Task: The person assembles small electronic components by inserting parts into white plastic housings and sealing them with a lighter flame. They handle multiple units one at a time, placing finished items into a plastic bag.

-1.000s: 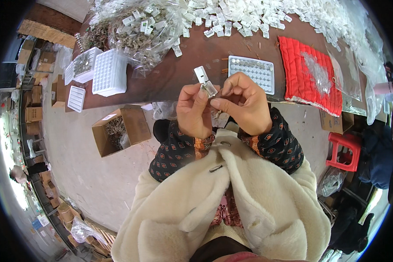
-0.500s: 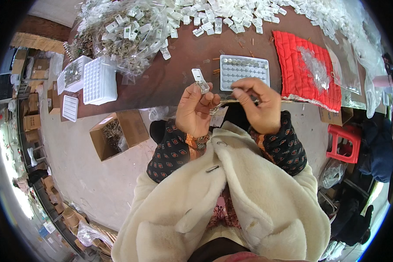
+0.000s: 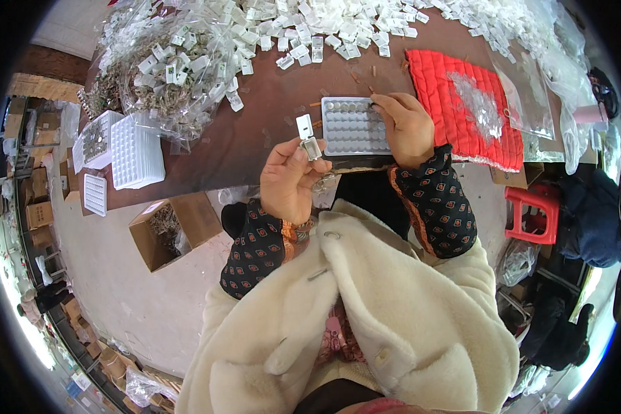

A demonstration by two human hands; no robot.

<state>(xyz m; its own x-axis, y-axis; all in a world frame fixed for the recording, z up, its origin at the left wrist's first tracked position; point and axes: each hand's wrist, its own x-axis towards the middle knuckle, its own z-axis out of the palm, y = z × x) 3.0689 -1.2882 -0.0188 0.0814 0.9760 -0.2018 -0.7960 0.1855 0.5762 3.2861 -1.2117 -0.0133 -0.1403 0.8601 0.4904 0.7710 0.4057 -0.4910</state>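
Left hand on open case, right hand at tray

Left hand [image 3: 288,179]: thumb and fingers grasping a small white case [image 3: 312,150], lid tipped up and away from the body. A tangle of wire [image 3: 326,182] hangs just below these fingers. Best practice, I judge: grip the case by its side walls, keep its open face up and the hinge unstrained, and let the wire hang free without tugging.

Right hand [image 3: 410,134]: over the right end of a white tray [image 3: 355,142], thumb and forefinger drawn together at the far row. Whether they grasp anything, cannot tell. Round discs [image 3: 348,107] sit along that row. For a clean pick, I'd take one disc by its rim and lift straight up, leaving its neighbours seated.

Positions: case within the left fingers, just left of the tray, near the surface [image 3: 234,148] edge; well apart from the right fingertips. Tray directly under the right fingers. Red pad [image 3: 428,83] lies to the right; heap of cases [image 3: 310,34] beyond.
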